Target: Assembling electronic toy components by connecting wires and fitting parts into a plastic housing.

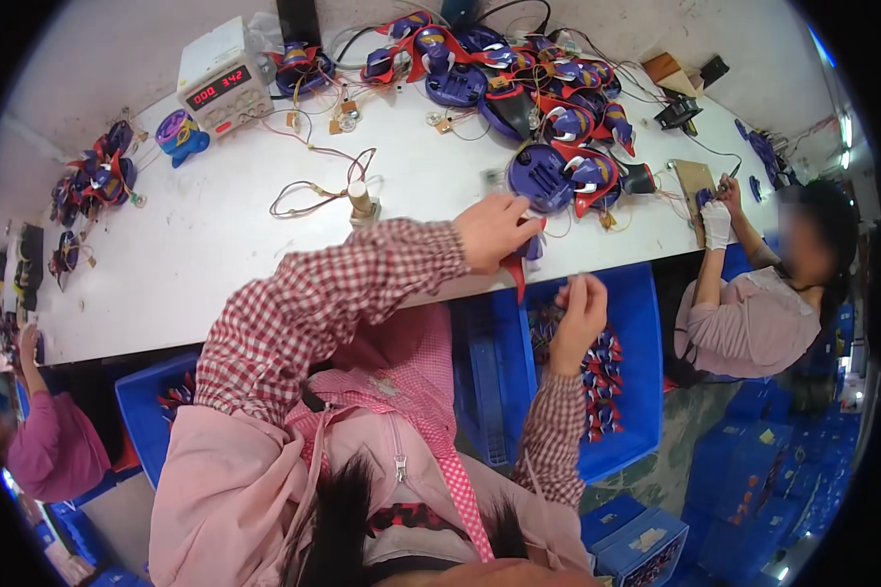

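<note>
My left hand is at the front edge of the white table, fingers closed on a red and purple plastic toy part. The hand covers much of that part. Just past its fingertips lies a round purple toy base with dark slots, joined to a red, white and purple figure. My right hand is raised over a blue bin, its thumb and fingers pinched together; whatever they hold, if anything, is too small to make out. Similar toy parts lie in the bin.
A heap of wired toys covers the back of the table. A power supply stands back left, near a small stand with looped wires. A co-worker's gloved hand works at right; another person sits at left.
</note>
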`<action>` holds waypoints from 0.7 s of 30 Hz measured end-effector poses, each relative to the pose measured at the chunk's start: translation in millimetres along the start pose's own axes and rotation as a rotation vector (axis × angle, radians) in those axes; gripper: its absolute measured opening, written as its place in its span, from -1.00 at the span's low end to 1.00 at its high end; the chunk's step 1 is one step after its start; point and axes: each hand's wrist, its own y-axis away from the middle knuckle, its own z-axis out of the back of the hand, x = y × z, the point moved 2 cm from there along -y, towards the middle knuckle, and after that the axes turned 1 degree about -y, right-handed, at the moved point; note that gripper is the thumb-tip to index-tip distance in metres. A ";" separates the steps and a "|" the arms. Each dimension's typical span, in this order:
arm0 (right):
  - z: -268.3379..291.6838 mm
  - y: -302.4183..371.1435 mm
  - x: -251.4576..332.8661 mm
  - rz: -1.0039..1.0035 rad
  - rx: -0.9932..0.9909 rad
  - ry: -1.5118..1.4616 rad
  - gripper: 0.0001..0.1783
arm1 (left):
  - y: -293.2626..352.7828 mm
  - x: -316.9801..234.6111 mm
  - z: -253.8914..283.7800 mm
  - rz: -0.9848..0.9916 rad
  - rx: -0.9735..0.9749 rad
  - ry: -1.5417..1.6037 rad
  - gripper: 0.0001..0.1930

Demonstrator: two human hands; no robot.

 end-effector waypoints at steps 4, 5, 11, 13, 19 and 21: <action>-30.6 -52.7 -3.3 -0.100 0.207 0.146 -0.70 | 43.9 -0.7 6.0 0.197 -0.080 0.419 -0.28; -33.7 -62.6 -6.7 -0.098 0.211 0.145 -0.70 | 53.5 -3.2 7.8 0.199 -0.083 0.418 -0.28; -63.0 -91.6 -18.4 0.312 0.171 0.642 -0.54 | 124.9 -18.5 13.3 0.429 -0.165 0.927 -0.29; -70.2 -92.0 -17.9 0.299 0.174 0.762 -0.50 | 142.1 -28.5 21.7 0.511 -0.142 1.103 -0.29; -78.5 -104.7 -33.4 0.097 0.229 0.636 -0.38 | 174.4 -59.8 35.2 0.724 -0.229 1.880 -0.21; -78.4 -108.9 -36.4 0.083 0.252 0.601 -0.37 | 183.2 -62.8 45.6 0.692 -0.260 1.940 -0.19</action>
